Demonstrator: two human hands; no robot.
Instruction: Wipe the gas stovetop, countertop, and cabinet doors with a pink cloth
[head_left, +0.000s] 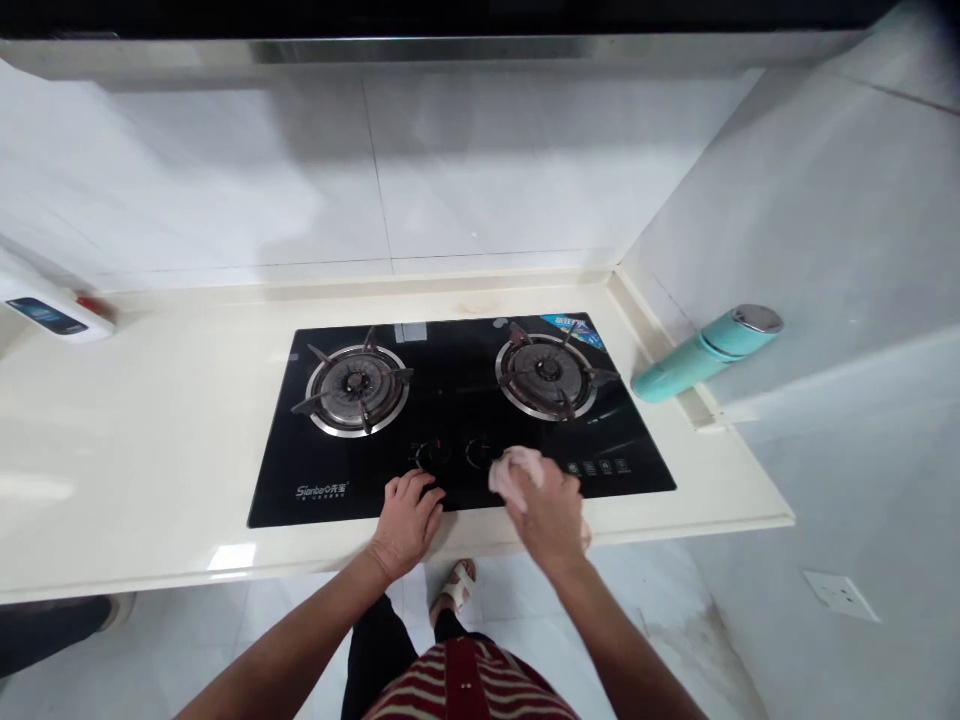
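A pale pink cloth is bunched in my right hand, at the front of the black glass gas stove, just right of the two control knobs. My left hand rests on the stove's front edge below the left knob. Its fingers are slightly bent and hold nothing. The right knob lies close to the cloth. Two round burners with pan supports, the left burner and the right burner, sit behind the knobs.
A turquoise thermos-like bottle stands right of the stove by the side wall. On the cream countertop, a white bottle is at the far left. A range hood overhangs the back. Part of another person's leg shows lower left.
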